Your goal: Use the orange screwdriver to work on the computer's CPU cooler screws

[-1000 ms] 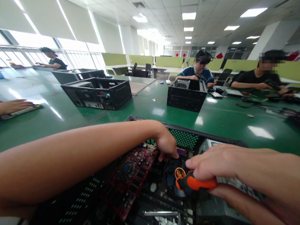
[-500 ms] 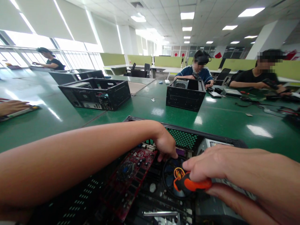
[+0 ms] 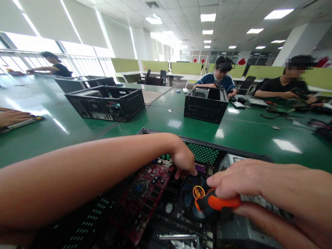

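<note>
My right hand [image 3: 249,183] is closed around the orange and black handle of a screwdriver [image 3: 220,201], held over the right side of a round black cooling fan [image 3: 188,207]. The screwdriver's shaft is not visible. My left hand [image 3: 184,159] reaches down into the open computer case [image 3: 202,147], its bent fingers at the fan's upper left edge. What they grip, if anything, is hidden. Left of the fan sits a red graphics card [image 3: 145,193]. A silver power supply [image 3: 238,224] lies under my right hand, partly covered.
Two open black computer cases, one at left [image 3: 103,103] and one at centre [image 3: 206,105], stand across the green table [image 3: 158,121]. Cables [image 3: 298,119] and small parts lie at right. Other people sit around the table; one person's hand [image 3: 15,117] rests at far left.
My right hand has shifted slightly to the right with the screwdriver. My left hand stays in place. The person at the far left has stretched an arm forward.
</note>
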A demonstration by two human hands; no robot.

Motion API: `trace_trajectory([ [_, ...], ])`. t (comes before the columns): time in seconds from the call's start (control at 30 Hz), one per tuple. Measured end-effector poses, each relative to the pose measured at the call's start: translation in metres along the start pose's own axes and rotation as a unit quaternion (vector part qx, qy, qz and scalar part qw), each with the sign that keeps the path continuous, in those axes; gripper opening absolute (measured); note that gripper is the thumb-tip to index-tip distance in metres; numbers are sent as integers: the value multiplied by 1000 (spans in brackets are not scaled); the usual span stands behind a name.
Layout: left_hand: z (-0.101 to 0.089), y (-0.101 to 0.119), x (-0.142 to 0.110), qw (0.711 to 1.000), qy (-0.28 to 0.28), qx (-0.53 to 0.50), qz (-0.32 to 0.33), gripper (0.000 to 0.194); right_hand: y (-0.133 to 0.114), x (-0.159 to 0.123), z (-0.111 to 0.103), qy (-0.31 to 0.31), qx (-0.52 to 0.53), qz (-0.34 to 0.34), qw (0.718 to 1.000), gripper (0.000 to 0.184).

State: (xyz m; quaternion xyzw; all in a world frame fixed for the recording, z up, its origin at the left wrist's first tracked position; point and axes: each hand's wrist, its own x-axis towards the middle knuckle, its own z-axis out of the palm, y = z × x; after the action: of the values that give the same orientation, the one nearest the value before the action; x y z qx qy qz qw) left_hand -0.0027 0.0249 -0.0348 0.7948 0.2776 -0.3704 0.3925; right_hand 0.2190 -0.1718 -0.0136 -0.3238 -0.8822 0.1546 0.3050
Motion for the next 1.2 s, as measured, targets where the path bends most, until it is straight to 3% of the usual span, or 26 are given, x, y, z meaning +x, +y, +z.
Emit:
trace_trajectory([
  [0.23,1,-3,2,1000,4,-9,7,25,-1,-8,-1,-19,4,2,1000,37],
  [0.47,-1,-1,2,1000,2,-8,8,27,-9,-2,0,21,-63,8,998,12],
  [0.57,-2,-2,1,1000,-2,-9,9,30,-17,0,1,0,-73,43,996,17],
  [0.7,-2,-2,1,1000,-8,2,8,29,-18,2,-1,-29,-50,69,996,7],
  [0.8,-3,1,3,1000,-12,9,9,28,-15,5,-3,-16,-69,32,997,16],
  [0.9,-4,5,3,1000,-14,17,10,27,-17,6,-8,-22,-23,-19,999,23],
  [0.93,-4,7,3,1000,-14,20,9,27,-19,5,-11,-54,-35,27,998,26],
  [1.07,-6,15,-2,999,-10,34,-5,28,-18,-8,-25,49,-143,60,987,25],
  [1.13,-6,19,-4,999,3,35,-17,35,-9,-17,-34,106,-195,76,972,23],
  [1.2,-7,24,-6,999,16,35,-25,42,4,-22,-44,125,-238,101,958,22],
])
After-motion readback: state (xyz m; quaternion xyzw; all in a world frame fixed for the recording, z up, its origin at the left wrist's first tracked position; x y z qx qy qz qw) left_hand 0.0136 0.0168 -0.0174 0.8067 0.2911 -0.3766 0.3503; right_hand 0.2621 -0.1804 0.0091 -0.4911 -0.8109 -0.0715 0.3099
